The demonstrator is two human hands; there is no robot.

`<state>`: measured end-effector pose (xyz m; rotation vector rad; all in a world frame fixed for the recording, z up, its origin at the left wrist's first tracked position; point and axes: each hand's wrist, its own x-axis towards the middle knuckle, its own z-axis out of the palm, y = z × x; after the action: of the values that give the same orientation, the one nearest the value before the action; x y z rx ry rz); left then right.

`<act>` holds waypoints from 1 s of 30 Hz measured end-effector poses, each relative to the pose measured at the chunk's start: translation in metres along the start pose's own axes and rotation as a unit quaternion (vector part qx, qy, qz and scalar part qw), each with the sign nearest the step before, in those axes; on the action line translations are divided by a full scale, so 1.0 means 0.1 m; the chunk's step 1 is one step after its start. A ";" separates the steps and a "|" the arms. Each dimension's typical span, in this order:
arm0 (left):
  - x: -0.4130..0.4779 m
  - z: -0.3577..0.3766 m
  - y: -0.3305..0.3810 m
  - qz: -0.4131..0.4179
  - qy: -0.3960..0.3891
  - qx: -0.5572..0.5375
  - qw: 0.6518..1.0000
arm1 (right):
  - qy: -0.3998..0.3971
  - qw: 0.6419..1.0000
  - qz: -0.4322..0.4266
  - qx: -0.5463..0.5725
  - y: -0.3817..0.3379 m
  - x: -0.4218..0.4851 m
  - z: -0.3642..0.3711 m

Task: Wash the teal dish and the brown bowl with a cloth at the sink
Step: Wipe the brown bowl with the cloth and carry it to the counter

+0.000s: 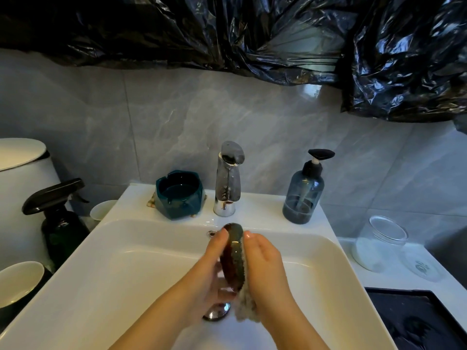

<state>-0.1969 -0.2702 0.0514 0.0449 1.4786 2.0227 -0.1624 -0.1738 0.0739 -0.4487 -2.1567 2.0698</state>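
Grey marbled tiles back a white sink (pixel 101 261), where the brown bowl (pixel 233 256) stands on edge over the basin between two hands.
The left hand (pixel 212 269) clasps the bowl, thumb near its upper rim; the right hand (pixel 265 263) lies flat, pressing the cloth (pixel 246 306) against its other side. Beyond the grip, leftward, the teal dish (pixel 179 195) sits on the ledge. Wet glaze could slip and strike the drain (pixel 217 310) just below. Right thumb and most of the cloth are hidden.
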 end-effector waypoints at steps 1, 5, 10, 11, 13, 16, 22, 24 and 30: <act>0.02 0.00 0.01 -0.084 -0.019 -0.042 0.995 | -0.018 0.999 -0.024 -0.042 0.01 -0.02 -0.01; 0.05 -0.11 -0.06 -0.079 -0.017 -0.116 0.990 | -0.064 0.988 -0.073 -0.119 0.04 -0.06 0.02; 0.08 -0.02 -0.12 0.174 0.088 0.216 0.957 | -0.026 0.997 0.058 0.049 -0.04 -0.03 0.03; 0.07 -0.04 -0.14 0.190 0.068 0.267 0.942 | -0.019 0.994 0.080 0.070 -0.06 -0.02 0.02; 0.05 0.01 -0.11 0.191 0.040 0.262 0.945 | -0.006 0.993 0.082 0.085 -0.06 -0.01 0.01; 0.04 0.07 -0.06 0.089 0.045 0.054 0.994 | -0.007 0.999 0.017 0.031 0.00 -0.02 0.02; -0.01 -0.03 -0.04 -0.021 0.011 -0.051 0.998 | -0.039 0.997 -0.042 -0.059 0.07 -0.03 0.07; 0.03 0.00 -0.07 0.089 0.076 0.075 0.990 | -0.030 1.000 -0.004 -0.005 0.03 -0.02 0.04; 0.06 0.00 -0.11 0.171 0.039 0.178 0.968 | 0.011 0.996 0.050 0.071 -0.01 -0.01 -0.01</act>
<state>-0.1972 -0.2656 0.0399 0.3957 1.9825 2.0049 -0.1617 -0.1735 0.0749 -0.5704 -1.9976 2.2399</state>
